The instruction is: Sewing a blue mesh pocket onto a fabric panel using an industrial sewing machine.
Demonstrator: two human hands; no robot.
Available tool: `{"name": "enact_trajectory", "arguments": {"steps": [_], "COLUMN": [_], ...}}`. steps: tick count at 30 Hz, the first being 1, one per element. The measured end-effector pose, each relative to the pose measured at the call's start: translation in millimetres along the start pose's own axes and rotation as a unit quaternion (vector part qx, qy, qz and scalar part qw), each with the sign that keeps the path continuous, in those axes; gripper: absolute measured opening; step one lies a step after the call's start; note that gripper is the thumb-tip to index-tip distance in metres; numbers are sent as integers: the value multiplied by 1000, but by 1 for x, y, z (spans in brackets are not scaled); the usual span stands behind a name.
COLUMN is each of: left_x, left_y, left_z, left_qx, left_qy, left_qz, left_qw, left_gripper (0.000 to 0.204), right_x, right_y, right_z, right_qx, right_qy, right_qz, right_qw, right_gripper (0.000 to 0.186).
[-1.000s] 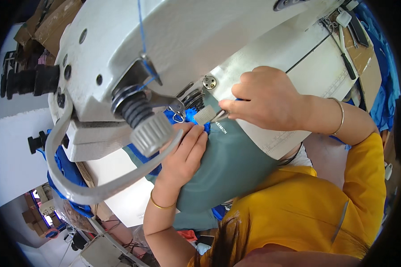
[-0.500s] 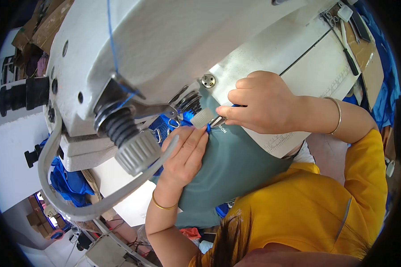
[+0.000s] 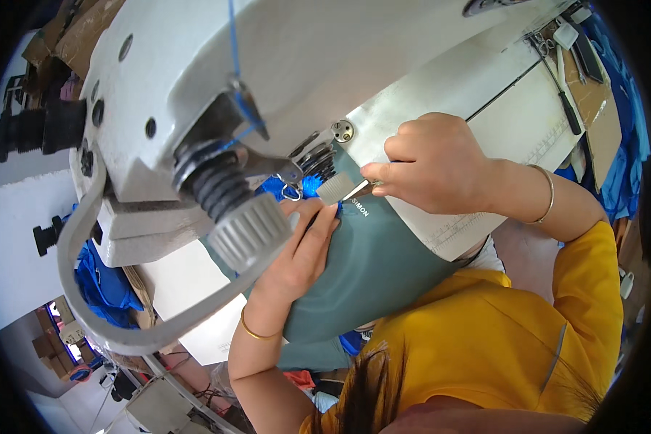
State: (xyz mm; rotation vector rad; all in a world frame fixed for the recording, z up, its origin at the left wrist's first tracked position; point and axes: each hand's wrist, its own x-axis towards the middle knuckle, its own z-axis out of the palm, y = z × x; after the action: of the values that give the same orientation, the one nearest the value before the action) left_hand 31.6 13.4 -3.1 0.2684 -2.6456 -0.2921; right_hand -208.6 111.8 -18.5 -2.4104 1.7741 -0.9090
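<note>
Blue bundle (image 3: 103, 278): beside the sewing machine (image 3: 141, 166)
Left hand (image 3: 300, 257): fingers laid together on the green cloth; cannot tell whether they pinch it
Green cloth (image 3: 369, 271): on the machine bed, reaching toward the person's lap
Right hand (image 3: 441, 166): clenched around a slim metal tool (image 3: 357, 190), its tip near the left fingertips
Screwdriver (image 3: 569, 111): lying farther right

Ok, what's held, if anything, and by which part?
Right hand: metal tool, rear end in the fist, tip out. Left hand: on green cloth; pinching or pressing, can't tell.
</note>
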Motion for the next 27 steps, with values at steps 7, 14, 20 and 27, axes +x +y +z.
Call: {"name": "enact_trajectory", "arguments": {"steps": [7, 14, 20, 27], "left_x": [-1, -1, 1, 1], "left_y": [-2, -2, -5, -8], "left_z": [2, 4, 5, -1], "left_qx": [3, -14, -42, -78], "left_qy": [7, 18, 2, -11], "left_qz": [6, 18, 5, -24], "left_qw": [1000, 1000, 999, 997], "left_gripper": [31, 24, 24, 21], "right_x": [0, -1, -2, -1], "right_y": [1, 4, 7, 3], "right_z": [1, 4, 5, 9], "right_qx": [5, 18, 64, 40], "right_qy": [0, -7, 4, -8], "right_qz": [3, 0, 7, -6], "right_qw": [1000, 1000, 998, 999], "right_gripper": [18, 16, 17, 19]}}
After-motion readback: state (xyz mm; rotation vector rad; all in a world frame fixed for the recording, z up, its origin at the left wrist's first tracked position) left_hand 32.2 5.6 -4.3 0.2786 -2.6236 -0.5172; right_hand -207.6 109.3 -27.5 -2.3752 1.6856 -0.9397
